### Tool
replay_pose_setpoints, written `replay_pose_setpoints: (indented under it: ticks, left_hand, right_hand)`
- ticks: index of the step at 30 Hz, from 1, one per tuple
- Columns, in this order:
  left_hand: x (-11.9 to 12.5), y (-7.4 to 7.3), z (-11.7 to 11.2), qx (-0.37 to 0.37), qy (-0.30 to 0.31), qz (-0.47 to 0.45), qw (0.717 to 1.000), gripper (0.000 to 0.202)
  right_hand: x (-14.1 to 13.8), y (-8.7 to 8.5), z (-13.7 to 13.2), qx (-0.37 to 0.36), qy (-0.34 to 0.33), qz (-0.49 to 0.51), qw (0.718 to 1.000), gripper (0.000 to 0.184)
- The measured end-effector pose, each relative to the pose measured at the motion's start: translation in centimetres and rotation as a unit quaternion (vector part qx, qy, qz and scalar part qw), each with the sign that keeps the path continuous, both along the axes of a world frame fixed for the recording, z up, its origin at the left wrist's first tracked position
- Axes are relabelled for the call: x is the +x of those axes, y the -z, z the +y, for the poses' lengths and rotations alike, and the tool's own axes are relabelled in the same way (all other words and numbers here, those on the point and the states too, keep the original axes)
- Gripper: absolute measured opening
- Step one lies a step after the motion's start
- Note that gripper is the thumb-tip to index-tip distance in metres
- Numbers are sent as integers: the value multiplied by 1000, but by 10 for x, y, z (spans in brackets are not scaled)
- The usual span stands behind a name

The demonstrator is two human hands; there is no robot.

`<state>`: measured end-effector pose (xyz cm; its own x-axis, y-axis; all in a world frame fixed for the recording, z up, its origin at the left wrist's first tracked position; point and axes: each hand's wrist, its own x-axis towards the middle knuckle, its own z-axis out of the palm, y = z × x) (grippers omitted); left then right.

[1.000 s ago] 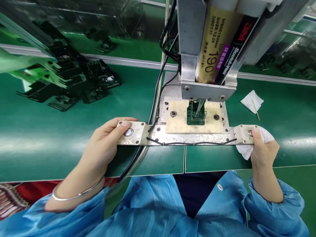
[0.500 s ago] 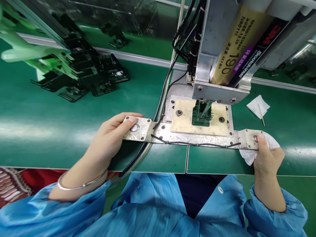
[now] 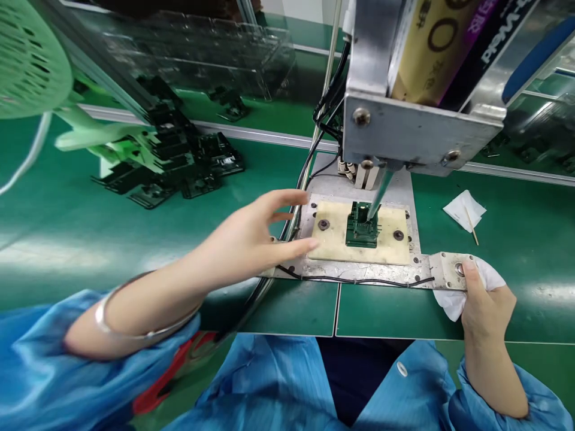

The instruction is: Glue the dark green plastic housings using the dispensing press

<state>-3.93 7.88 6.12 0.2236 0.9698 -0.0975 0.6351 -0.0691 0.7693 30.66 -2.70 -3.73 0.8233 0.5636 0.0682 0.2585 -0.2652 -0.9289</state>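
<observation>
My left hand (image 3: 256, 236) reaches over the left end of the metal fixture, fingers apart and holding nothing, close to the cream mounting plate (image 3: 332, 244). On that plate sits a small dark green plastic part (image 3: 360, 230). A clear dispensing nozzle (image 3: 381, 190) slants down to it from the glue dispenser (image 3: 413, 131). At the fixture's right end, my right hand (image 3: 487, 305) holds a white wipe (image 3: 492, 274) under the button block (image 3: 449, 269), its thumb resting at the round button. The left button block is mostly hidden behind my left hand.
Several black plastic parts (image 3: 179, 155) are piled at the left beneath a green fan (image 3: 33, 60). A folded white wipe (image 3: 460, 209) with a thin wooden stick (image 3: 471, 224) lies to the right. Black cables (image 3: 305, 167) run beside the dispenser.
My left hand has let go of the left button block and moved right toward the mounting plate, its fingers spreading. My right hand stays at the right block. The camera view has shifted.
</observation>
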Motion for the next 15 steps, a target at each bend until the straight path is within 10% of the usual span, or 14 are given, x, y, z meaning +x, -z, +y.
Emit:
replay_pose_setpoints:
  ticks: [4, 7, 15]
  left_hand:
    - [37, 6, 21, -19, 113, -38, 993, 100]
    - [54, 13, 32, -38, 163, -64, 984, 79]
    - [62, 0, 34, -199, 126, -207, 950, 38]
  right_hand:
    - [3, 4, -1, -10, 2, -1, 1000, 56]
    - [4, 6, -1, -27, 0, 1, 1000, 57]
    - [5, 8, 0, -8, -23, 14, 1000, 57]
